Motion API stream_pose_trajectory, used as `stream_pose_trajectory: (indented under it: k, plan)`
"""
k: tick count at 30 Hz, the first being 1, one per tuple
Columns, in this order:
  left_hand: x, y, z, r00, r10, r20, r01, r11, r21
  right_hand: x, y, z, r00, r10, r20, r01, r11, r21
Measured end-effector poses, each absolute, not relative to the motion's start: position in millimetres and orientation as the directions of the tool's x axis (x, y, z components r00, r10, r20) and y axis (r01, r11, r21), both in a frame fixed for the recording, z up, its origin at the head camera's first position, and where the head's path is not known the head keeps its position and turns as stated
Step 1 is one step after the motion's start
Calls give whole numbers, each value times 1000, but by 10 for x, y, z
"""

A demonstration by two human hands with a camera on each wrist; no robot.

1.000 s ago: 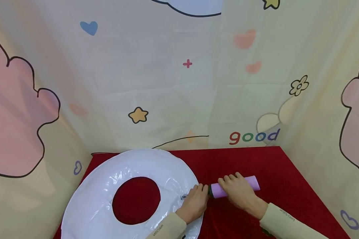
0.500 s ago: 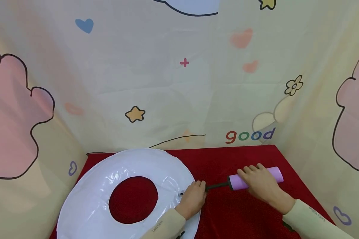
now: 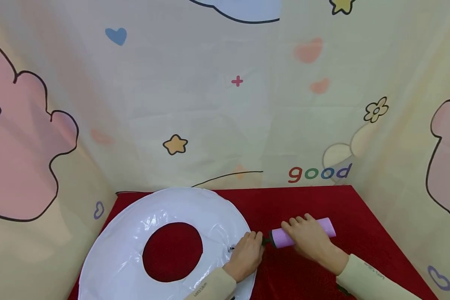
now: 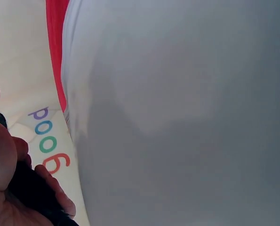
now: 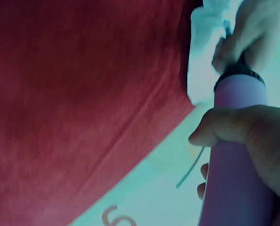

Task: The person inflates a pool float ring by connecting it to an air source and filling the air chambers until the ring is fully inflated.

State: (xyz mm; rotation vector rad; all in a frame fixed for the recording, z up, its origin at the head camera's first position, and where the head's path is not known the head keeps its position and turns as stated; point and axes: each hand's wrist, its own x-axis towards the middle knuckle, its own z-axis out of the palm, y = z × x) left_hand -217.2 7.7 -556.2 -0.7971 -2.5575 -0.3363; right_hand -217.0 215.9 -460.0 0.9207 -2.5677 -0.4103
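Observation:
A large white inflatable swim ring [image 3: 110, 254] lies on the red cloth. On its right side is a small clear valve [image 3: 230, 248], just beside my left hand [image 3: 244, 256]. That hand grips the black end [image 4: 34, 190] of a hand air pump; whether its tip sits in the valve is hidden by the hand. My right hand [image 3: 310, 239] is wrapped around the pump's purple barrel [image 5: 238, 183]. Between the hands, a short length of black rod [image 3: 266, 241] shows. The white ring [image 4: 177, 108] fills most of the left wrist view.
Red cloth [image 3: 303, 200] covers the tabletop, visible behind and right of the pump. A printed curtain [image 3: 217, 108] with hearts, stars and the word "good" encloses the back and sides.
My right hand drew the purple barrel away to the right, baring the black rod, then pushed it back left toward my left hand. The left hand kept its place at the ring.

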Motion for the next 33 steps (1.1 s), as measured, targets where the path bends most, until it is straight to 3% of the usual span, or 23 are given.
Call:
stream_pose_trajectory:
  k: [10,14,21,28,33]
  plan:
    - [-2217,-101,-5582,-778,438,449,567,799,202,-2213,2807,-4095,-727,-624,288,-510,770,382]
    - [-2210,-47,-5582,-771,455,447,579,792,194,-2157,2680,-4172,-730,-623,282,-504,768,394]
    - [-2155,177,-5509,-763,474,440,591,787,177,-2120,2108,-4559,-642,-699,316,-516,698,497]
    - [-2071,114,-5523,-790,467,397,573,793,208,-2076,2048,-4624,-698,-673,244,-542,720,434]
    - [-2105,49,-5534,-780,452,433,584,775,243,-2126,2326,-4421,-693,-677,248,-558,722,409]
